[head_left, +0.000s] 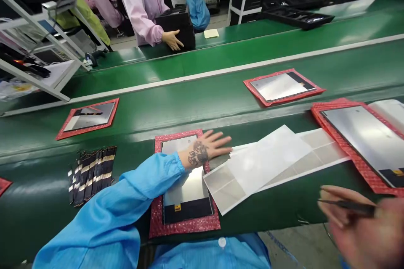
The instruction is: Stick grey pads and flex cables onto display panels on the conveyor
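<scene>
Front edge: the green table (284,206) ends just below the panel's wrap; a green strip runs between the sheets and this edge.
Right hand: blurred at the near right corner (362,227), fingers closed around a thin dark tool (350,205), well apart from the middle panel.
Middle panel: lies on red wrap (154,218) in front of the person; the panel (187,195) is under the left forearm and hand.
Left hand: open, fingers spread (211,148), over the panel's right side, fingertips at the sheets; contact cannot be told.
Sheets: white, overlapping (268,155), between the hands, one corner reaching the wrap's right border.
Strips: dark bundle (93,172) left of the panel, green table between.
Right panel: on red wrap (362,134), beyond the right hand.
Far panels: two, left (90,117) and right (280,86), green surface between them.
Rail: white (202,75), crossing behind them.
Beyond: a co-worker's hand (172,40) on a dark box (181,29).
</scene>
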### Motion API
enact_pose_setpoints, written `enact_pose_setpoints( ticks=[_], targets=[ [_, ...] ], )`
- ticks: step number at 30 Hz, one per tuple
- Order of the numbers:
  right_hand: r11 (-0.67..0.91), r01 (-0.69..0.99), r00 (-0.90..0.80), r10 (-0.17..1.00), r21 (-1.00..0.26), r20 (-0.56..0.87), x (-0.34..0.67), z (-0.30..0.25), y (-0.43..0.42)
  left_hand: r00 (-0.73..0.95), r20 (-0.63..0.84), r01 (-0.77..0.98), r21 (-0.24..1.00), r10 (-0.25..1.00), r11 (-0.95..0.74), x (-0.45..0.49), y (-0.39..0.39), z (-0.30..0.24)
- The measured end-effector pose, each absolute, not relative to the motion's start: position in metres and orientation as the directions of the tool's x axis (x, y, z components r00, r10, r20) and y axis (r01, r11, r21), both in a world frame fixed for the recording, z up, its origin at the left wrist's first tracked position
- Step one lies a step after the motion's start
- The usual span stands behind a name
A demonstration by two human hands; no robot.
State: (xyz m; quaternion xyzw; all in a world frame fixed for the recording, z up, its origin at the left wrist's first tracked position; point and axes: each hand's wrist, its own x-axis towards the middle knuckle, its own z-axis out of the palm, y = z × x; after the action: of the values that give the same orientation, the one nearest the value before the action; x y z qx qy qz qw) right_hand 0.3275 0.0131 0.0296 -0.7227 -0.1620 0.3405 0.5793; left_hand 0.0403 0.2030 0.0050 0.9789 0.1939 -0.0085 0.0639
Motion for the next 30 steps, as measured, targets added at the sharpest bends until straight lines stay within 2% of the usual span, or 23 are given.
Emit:
enact_pose_setpoints(
  ticks=[2,4,7,9,12,15,18,22,24,28,30],
  targets=[
    [-0.317,-0.222,0.639,0.667,-0.922,-0.383,0.300,0.038,0.030,0.823,-0.006,0.567,0.047,0.567,-0.822,0.034,0.182,0.014],
    [-0.324,-0.255,0.546,0.730,-0.911,-0.412,0.281,0.039,0.047,0.773,-0.036,0.635,0.070,0.634,-0.770,0.038,0.145,0.015],
    [-0.317,-0.226,0.435,0.813,-0.921,-0.386,0.271,0.028,0.063,0.853,-0.119,0.522,0.186,0.509,-0.832,0.057,0.085,0.002],
    [-0.322,-0.174,0.374,0.852,-0.931,-0.365,0.274,0.019,0.066,0.863,-0.137,0.505,0.212,0.486,-0.837,0.069,0.063,-0.011],
    [-0.325,-0.081,0.288,0.897,-0.942,-0.334,0.279,0.009,0.063,0.893,-0.096,0.450,0.234,0.440,-0.862,0.072,0.068,-0.026],
    [-0.292,-0.016,0.228,0.930,-0.956,-0.288,0.280,0.005,0.061,0.951,-0.025,0.303,0.250,0.307,-0.920,0.064,0.097,-0.034],
    [-0.300,-0.044,0.229,0.926,-0.953,-0.301,0.280,0.002,0.064,0.980,-0.018,0.195,0.251,0.197,-0.948,0.059,0.124,-0.033],
    [-0.286,-0.130,0.356,0.880,-0.949,-0.314,0.279,-0.005,0.073,0.991,-0.075,0.124,0.269,0.108,-0.955,0.063,0.143,-0.019],
    [-0.275,-0.143,0.400,0.863,-0.951,-0.310,0.278,-0.010,0.075,0.986,-0.078,0.166,0.272,0.150,-0.948,0.065,0.143,-0.013],
    [-0.295,-0.150,0.433,0.838,-0.944,-0.331,0.274,-0.018,0.069,0.913,-0.041,0.401,0.275,0.406,-0.874,0.065,0.131,-0.013],
    [-0.319,-0.132,0.435,0.832,-0.939,-0.344,0.272,-0.020,0.063,0.888,-0.049,0.452,0.277,0.457,-0.848,0.064,0.123,-0.019]
  ],
)
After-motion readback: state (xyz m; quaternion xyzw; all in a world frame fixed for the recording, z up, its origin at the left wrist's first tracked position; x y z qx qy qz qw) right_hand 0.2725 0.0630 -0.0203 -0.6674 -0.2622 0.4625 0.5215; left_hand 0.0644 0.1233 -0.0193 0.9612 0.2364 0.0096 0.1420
